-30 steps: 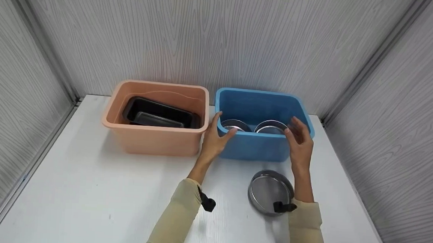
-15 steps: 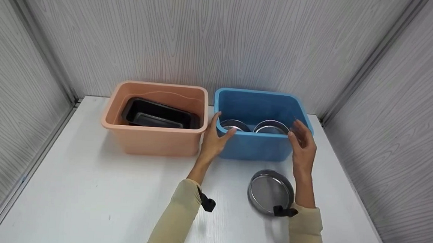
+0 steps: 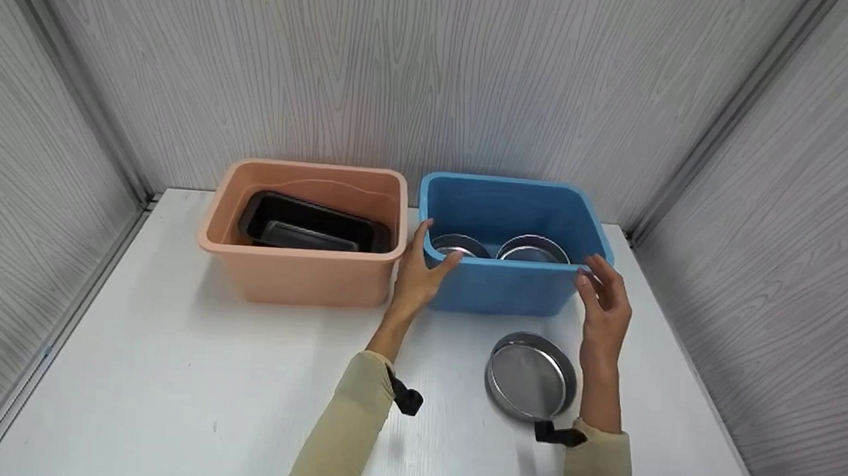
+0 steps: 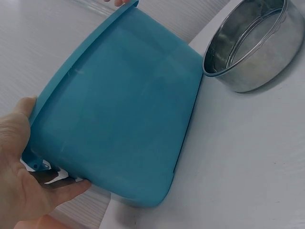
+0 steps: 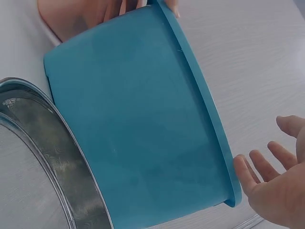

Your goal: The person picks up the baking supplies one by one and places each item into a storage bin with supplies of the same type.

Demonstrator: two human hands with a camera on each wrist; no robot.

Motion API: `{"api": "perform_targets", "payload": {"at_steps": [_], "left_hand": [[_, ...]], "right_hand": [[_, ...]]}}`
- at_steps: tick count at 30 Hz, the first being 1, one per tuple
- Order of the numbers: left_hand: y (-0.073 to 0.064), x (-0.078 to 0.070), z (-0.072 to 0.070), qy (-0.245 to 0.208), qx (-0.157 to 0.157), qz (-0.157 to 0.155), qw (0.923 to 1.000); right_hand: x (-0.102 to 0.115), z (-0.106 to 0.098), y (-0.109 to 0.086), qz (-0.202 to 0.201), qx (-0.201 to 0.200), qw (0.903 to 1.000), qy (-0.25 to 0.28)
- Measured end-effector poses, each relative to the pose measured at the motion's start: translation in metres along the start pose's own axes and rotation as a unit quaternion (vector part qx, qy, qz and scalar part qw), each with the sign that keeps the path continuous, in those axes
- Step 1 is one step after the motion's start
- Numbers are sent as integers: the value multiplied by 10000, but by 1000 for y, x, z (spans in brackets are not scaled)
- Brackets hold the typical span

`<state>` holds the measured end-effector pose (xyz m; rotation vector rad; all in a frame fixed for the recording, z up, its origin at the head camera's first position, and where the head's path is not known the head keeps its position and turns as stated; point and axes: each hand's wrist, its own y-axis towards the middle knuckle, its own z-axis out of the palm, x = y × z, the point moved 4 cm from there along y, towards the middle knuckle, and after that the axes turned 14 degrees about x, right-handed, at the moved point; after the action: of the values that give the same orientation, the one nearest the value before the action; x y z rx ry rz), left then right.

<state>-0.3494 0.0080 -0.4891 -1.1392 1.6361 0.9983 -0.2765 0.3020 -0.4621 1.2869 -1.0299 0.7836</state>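
Note:
A blue plastic bin [image 3: 498, 288] stands on the table, its near left corner gripped by my left hand [image 3: 416, 278]. In the left wrist view the thumb lies at the rim and the fingers reach along the bin's side. Loosely bent, my right hand [image 3: 605, 315] is at the near right corner of the bin with nothing in its grasp; a fingertip lies close to the rim in the right wrist view. Inside the bin sit two round metal sieves, one on the left [image 3: 460, 245] and one on the right [image 3: 534, 249]. Another round metal sieve [image 3: 531, 377] lies on the table before the bin.
Left of the blue bin stands a peach plastic bin [image 3: 304, 278] holding black rectangular loaf pans [image 3: 311, 224], partly overlapping. The white table [image 3: 165, 384] is bounded by grey wood-grain panels [image 3: 419, 68] at the back and sides.
My right hand has slid right and slightly toward me along the bin's front rim to its corner. The left hand and both bins have stayed nearly in place.

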Motion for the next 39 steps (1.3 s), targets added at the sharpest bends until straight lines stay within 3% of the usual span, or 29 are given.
{"api": "perform_targets", "payload": {"at_steps": [6, 13, 21, 29, 39], "left_hand": [[0, 0, -1, 34, -49, -76, 10000], [1, -1, -2, 82, -33, -57, 9999], [-1, -1, -2, 5, 30, 4, 10000], [-2, -3, -4, -51, 8, 216, 9998], [-1, 0, -2, 44, 8, 149, 9999]], "right_hand": [[-4, -5, -11, -2, -151, 9997, 210], [10, -1, -30, 401, -322, 9983, 257], [-27, -21, -35, 788, -384, 9960, 174], [-47, -31, -51, 1419, -317, 9893, -88], [-70, -40, -71, 1966, -350, 9794, -297]]}}
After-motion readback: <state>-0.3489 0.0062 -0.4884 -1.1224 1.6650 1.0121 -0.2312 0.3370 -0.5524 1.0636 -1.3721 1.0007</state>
